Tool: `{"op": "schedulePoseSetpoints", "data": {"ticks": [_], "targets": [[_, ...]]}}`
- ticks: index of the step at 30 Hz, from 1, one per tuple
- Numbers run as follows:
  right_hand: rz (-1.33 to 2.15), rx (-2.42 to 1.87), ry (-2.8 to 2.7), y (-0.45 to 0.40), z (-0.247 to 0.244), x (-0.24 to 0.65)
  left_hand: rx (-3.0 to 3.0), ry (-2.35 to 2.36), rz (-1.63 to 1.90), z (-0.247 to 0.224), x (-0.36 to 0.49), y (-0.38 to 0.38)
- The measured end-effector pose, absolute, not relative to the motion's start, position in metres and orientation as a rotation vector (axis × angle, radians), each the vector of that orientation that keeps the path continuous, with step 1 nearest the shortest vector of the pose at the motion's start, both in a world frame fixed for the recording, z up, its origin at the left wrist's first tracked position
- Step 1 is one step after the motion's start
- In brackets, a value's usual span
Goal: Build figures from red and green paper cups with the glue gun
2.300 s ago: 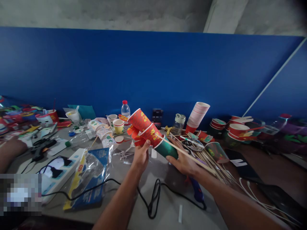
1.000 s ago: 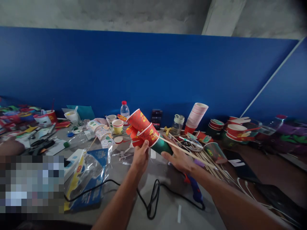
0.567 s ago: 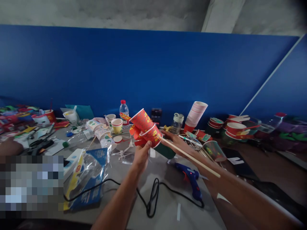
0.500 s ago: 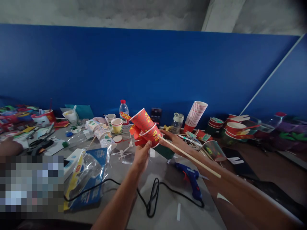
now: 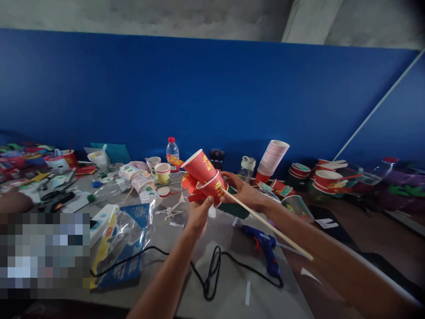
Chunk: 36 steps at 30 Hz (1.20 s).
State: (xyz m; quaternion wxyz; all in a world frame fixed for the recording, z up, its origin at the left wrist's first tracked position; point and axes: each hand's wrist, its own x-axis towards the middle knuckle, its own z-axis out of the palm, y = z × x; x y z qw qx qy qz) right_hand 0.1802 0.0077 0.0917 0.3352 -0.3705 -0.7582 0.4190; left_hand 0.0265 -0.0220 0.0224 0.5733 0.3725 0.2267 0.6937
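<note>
Two red paper cups with yellow lettering (image 5: pixel 201 166) are joined end to end and tilted, with red paper strips on their left side. My left hand (image 5: pixel 199 215) grips the lower cup from below, thumb on its side. A pale wooden stick (image 5: pixel 268 225) sticks out of the lower cup toward the lower right. Behind that cup, my right hand (image 5: pixel 241 191) has its fingers bent against the far side, partly hidden. A dark green piece (image 5: pixel 235 210) hangs under the cups, below my right hand.
On the grey table (image 5: pixel 232 290) lie a blue glue gun (image 5: pixel 264 248) with a looped black cable and a plastic package (image 5: pixel 126 248). Behind stand a bottle (image 5: pixel 172 155), a glass jar (image 5: pixel 246 169) and a tall cup stack (image 5: pixel 272 160). Another person's hand (image 5: pixel 15 200) is at far left.
The cups and stick have shifted slightly right. My right hand has come further out from behind the cups, and its fingers show more at the cup's right side.
</note>
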Motion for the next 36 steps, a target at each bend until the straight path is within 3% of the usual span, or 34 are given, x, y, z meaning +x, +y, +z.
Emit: {"op": "schedulePoseSetpoints", "data": {"ticks": [8, 19, 25, 29, 36], "targets": [[0.952, -0.961, -2.023, 0.007, 0.094, 0.182, 0.885, 0.47, 1.625, 0.018, 0.026, -0.018], [1.248, -0.884, -1.678, 0.003, 0.093, 0.181, 0.961, 0.437, 1.589, 0.023, 0.026, -0.019], [1.35, -0.78, -1.537, 0.004, 0.097, 0.188, 0.946, 0.887, 1.739, 0.021, 0.015, -0.013], [1.326, -0.791, -1.528, 0.008, 0.097, 0.198, 1.059, 1.061, 1.654, 0.02, 0.004, -0.009], [1.321, -0.829, -1.505, -0.001, 0.101, 0.208, 1.033, 0.992, 1.665, 0.02, -0.009, -0.004]]}}
